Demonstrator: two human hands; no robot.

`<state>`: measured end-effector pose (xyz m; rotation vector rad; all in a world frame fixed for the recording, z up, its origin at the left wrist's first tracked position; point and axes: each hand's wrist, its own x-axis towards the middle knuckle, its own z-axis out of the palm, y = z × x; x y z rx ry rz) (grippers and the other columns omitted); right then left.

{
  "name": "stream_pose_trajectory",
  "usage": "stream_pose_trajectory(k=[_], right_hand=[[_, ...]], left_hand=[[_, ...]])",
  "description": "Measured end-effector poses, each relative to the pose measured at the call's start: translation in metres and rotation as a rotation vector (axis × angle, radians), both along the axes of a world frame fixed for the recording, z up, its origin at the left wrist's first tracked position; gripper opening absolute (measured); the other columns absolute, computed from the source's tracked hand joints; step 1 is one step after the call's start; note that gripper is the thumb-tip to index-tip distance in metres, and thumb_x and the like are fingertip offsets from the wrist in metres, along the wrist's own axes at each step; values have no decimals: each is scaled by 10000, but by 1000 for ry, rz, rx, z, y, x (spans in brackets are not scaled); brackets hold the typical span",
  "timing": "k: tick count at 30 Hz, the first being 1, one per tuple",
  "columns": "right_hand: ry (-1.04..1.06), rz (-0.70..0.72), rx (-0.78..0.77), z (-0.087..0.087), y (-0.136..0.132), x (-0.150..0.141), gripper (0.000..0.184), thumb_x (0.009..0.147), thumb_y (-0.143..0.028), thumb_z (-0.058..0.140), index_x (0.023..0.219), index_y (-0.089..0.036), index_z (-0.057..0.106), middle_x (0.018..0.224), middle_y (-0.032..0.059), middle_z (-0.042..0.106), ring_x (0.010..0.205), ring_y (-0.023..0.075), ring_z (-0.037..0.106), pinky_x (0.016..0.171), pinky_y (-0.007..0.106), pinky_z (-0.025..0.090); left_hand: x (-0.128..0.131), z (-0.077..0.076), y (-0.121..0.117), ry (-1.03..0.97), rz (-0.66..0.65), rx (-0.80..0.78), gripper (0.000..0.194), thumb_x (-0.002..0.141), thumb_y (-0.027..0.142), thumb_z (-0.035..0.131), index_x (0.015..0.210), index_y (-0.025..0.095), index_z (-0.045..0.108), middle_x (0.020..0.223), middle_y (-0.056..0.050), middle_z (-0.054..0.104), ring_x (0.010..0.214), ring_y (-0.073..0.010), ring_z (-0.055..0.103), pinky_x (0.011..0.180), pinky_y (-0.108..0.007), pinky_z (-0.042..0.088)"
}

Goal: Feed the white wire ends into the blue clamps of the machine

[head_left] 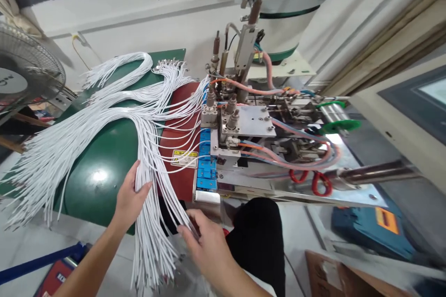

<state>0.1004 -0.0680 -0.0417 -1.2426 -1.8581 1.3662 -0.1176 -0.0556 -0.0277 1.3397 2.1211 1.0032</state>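
A thick bundle of long white wires (pixel 149 213) hangs over the front edge of the green table (pixel 101 181). My left hand (pixel 130 199) grips the bundle's left side, thumb across the front and the other fingers partly hidden. A few white wires (pixel 172 195) separated from that bundle run down into my right hand (pixel 205 236), which is closed around them near their lower ends. Several single wires stretch from the bundle across a red plate (pixel 179 183) to a row of blue blocks (pixel 206 167) on the machine.
A metal machine (pixel 251 120) with air hoses stands at the right, near a green-flanged spool (pixel 336 118) and red-handled scissors (pixel 321 184). More white wires (pixel 118 65) lie farther back. A fan (pixel 28 69) stands left; a cardboard box (pixel 334 274) sits low right.
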Motion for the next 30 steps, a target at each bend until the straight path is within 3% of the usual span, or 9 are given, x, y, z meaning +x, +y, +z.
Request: stream_pose_trajectory(k=[2, 4, 6, 9, 12, 18, 25, 30], right_hand=[[25, -58, 151, 1, 0, 14, 160, 770, -237, 544, 909, -182, 601, 806, 72, 675, 722, 192, 622, 624, 274, 479], [92, -116, 280, 1, 2, 24, 136, 772, -202, 537, 879, -188, 620, 888, 97, 675, 816, 207, 627, 704, 308, 500], [157, -165, 332, 2, 6, 33, 124, 782, -168, 518, 831, -192, 629, 886, 100, 673, 830, 200, 627, 723, 315, 509], [221, -204, 289, 5, 17, 42, 123, 799, -158, 502, 781, -186, 620, 803, 81, 667, 767, 174, 629, 687, 287, 515], [237, -226, 246, 8, 27, 50, 127, 808, -170, 500, 755, -183, 614, 762, 62, 658, 721, 156, 623, 640, 254, 507], [224, -287, 197, 6, 34, 59, 141, 803, -198, 515, 708, -179, 618, 724, 46, 657, 684, 148, 623, 629, 245, 496], [229, -338, 128, -1, 38, 67, 149, 809, -224, 516, 718, -180, 624, 735, 48, 656, 683, 151, 615, 627, 258, 493], [260, -380, 84, -1, 38, 72, 163, 807, -240, 520, 695, -181, 623, 718, 47, 652, 662, 151, 605, 590, 251, 490]], left_hand=[[3, 4, -4, 267, -21, -19, 530, 819, 261, 508, 1319, 239, 333, 1373, -112, 379, 1245, -284, 363, 1002, -506, 313], [12, 9, -8, 537, -116, 90, 448, 819, 232, 516, 1257, 240, 421, 1390, -115, 344, 1279, -307, 290, 1002, -542, 282], [25, 13, -9, 682, -414, 203, 347, 822, 184, 518, 1164, 240, 508, 1283, -100, 476, 1216, -272, 390, 1001, -499, 309], [45, 18, -2, 721, -979, 186, 195, 844, 156, 491, 1001, 209, 593, 1002, -62, 622, 1001, -196, 541, 918, -380, 414], [57, 21, 8, 822, -1232, 18, 116, 831, 142, 503, 859, 169, 612, 831, -46, 597, 842, -189, 538, 767, -327, 456], [64, 26, 12, 1090, -1315, -145, 116, 768, 69, 526, 724, 150, 596, 834, -60, 559, 785, -202, 487, 711, -344, 396], [67, 26, 10, 1179, -1324, -184, 159, 757, 63, 511, 801, 142, 642, 931, -87, 584, 859, -212, 489, 748, -352, 367], [64, 18, 4, 1195, -1306, -176, 167, 716, 72, 559, 830, 144, 658, 1021, -109, 582, 939, -247, 480, 803, -397, 350]])
